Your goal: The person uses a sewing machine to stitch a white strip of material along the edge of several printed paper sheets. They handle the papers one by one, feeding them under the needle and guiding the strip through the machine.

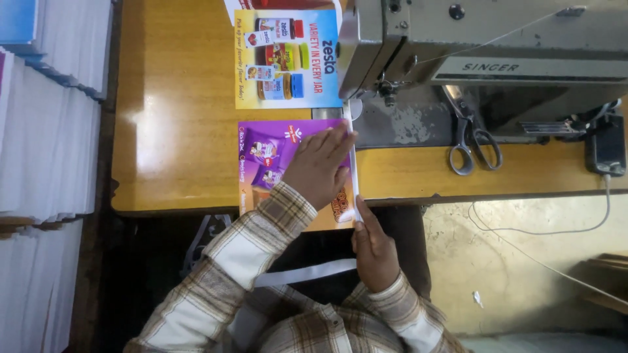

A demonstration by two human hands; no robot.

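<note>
Purple printed sheets [275, 163] lie flattened under the left hand [318, 168], steadied before the grey sewing machine [484, 46]; the right hand [374, 252] pinches white edging tape [354, 170] (steel scissors [472, 140] nearby).

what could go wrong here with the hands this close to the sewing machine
The left hand lies flat on the printed sheet close to the needle, so its fingertips might slip under it. The white strip, pinched by the right hand, could drift off the sheet's edge. The scissors lie loose nearby and could get knocked.
</note>
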